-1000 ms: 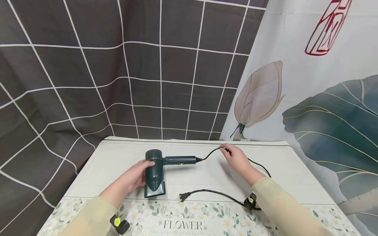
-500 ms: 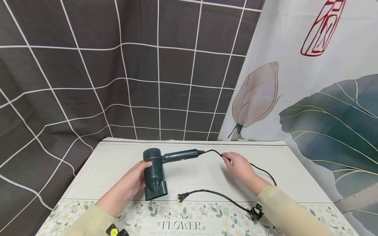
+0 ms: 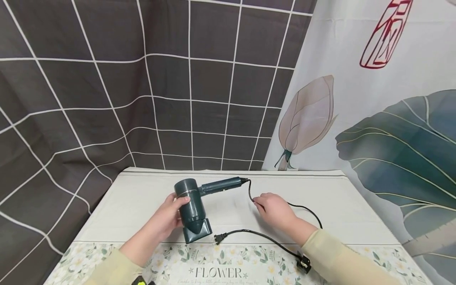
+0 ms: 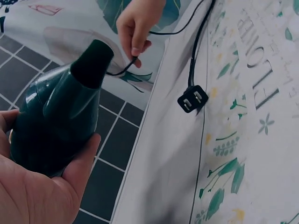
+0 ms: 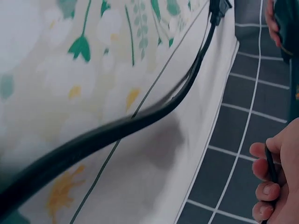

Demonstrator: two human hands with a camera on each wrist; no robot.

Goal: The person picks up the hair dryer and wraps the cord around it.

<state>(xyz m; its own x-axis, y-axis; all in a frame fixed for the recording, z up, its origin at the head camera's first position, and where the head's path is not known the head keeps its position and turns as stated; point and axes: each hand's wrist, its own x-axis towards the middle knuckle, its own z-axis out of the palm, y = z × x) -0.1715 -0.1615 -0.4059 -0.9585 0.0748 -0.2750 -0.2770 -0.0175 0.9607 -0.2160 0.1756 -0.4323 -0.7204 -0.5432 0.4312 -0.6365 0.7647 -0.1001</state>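
Note:
My left hand point(image 3: 167, 215) grips a dark green hair dryer point(image 3: 190, 202) round its barrel. The dryer's handle points right and slightly up, and its flat nozzle faces down toward me. In the left wrist view the hand point(image 4: 46, 186) wraps the barrel, with the nozzle opening point(image 4: 91, 65) toward the camera. My right hand point(image 3: 276, 211) pinches the black cord point(image 3: 250, 192) a short way from the handle's end. In the right wrist view the fingers of that hand point(image 5: 275, 182) curl round the cord. The two-prong plug point(image 3: 220, 238) lies on the table left of the right hand.
A cloth with a flower print and the word FLOWER point(image 3: 219, 272) covers the table's near part; its far part is plain white. The rest of the cord point(image 3: 263, 236) loops toward the right forearm. A dark grid curtain point(image 3: 210, 79) and a printed white curtain point(image 3: 320, 59) hang behind.
The right hand has come down and left with the cord, which now bends sharply below the handle. The dryer has tilted, its handle end rising and its nozzle swinging right.

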